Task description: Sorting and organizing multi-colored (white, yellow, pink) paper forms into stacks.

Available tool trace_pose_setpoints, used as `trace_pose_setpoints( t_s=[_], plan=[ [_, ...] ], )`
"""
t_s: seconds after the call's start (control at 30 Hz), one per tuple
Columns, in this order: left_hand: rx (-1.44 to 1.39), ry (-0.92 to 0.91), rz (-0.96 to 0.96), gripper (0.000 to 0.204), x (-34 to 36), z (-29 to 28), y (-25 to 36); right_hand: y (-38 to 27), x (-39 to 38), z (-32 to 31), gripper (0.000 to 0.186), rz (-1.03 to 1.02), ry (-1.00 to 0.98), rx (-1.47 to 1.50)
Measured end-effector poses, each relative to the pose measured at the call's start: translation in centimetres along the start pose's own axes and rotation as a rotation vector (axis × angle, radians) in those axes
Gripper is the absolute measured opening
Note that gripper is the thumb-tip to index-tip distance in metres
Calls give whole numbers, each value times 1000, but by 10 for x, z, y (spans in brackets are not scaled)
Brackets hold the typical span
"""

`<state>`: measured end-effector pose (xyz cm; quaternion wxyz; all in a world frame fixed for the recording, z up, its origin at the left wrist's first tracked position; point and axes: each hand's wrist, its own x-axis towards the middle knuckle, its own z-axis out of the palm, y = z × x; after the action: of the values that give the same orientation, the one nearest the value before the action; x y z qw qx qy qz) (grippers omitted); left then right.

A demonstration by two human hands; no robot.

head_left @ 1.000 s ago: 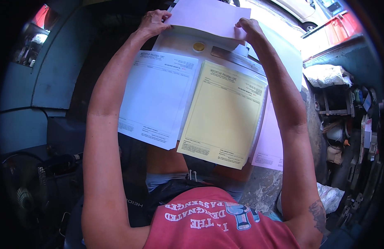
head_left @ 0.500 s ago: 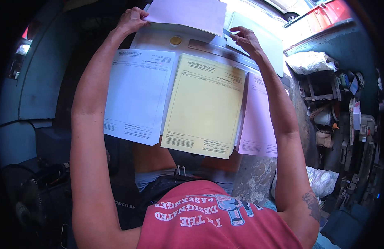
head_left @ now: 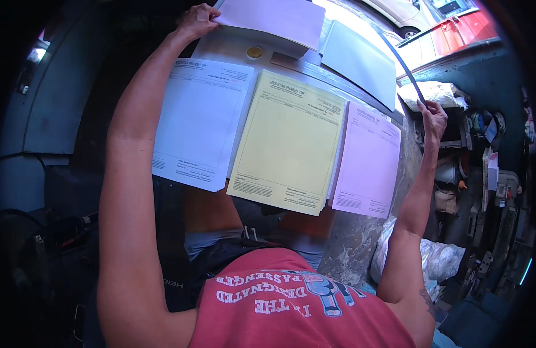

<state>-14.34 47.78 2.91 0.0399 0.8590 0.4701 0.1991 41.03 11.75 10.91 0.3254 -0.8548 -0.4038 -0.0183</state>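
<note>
My left hand (head_left: 200,21) grips the left edge of a pale pink paper stack (head_left: 271,18) at the top of the work surface. My right hand (head_left: 431,118), out beyond the right edge, is closed on the lower end of a long dark strip (head_left: 398,55) that slants up to the back. Below lie printed forms side by side: white (head_left: 198,122), yellow (head_left: 285,148) and pink (head_left: 365,162). A small yellow round container (head_left: 254,52) and a flat bar (head_left: 288,60) sit between them and the top stack. A pale blank stack (head_left: 358,61) lies at the back right.
A white plastic-wrapped bundle (head_left: 417,93) and cluttered shelving (head_left: 479,185) stand along the right wall. More crumpled plastic (head_left: 430,258) lies lower right. A car (head_left: 389,13) and a red panel (head_left: 462,35) show beyond the opening. A dark fan (head_left: 33,243) is at lower left.
My right hand has let go of the pink stack and moved right and down, and now holds the dark strip. My left hand stays on the stack. The view has shifted slightly.
</note>
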Motion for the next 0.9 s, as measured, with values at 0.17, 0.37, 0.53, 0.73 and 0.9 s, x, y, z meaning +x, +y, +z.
trace_pose_setpoints(
  t_s=[0.17, 0.37, 0.53, 0.73, 0.9],
  plan=[
    [216, 101, 47, 68, -34, -12, 16, -57, -14, 72, 44, -142, -48, 204],
    [65, 91, 228, 57, -166, -72, 40, -146, -17, 170, 43, -334, -216, 154],
    [89, -13, 217, 61, -312, -121, 73, -174, -28, 195, 47, -477, -231, 45],
    [207, -219, 141, 66, -391, -124, 77, -200, -113, 158, 49, -781, -218, -22],
    [245, 81, 274, 33, -412, -119, 67, -235, -225, 113, 51, -1021, -406, 142]
  ],
)
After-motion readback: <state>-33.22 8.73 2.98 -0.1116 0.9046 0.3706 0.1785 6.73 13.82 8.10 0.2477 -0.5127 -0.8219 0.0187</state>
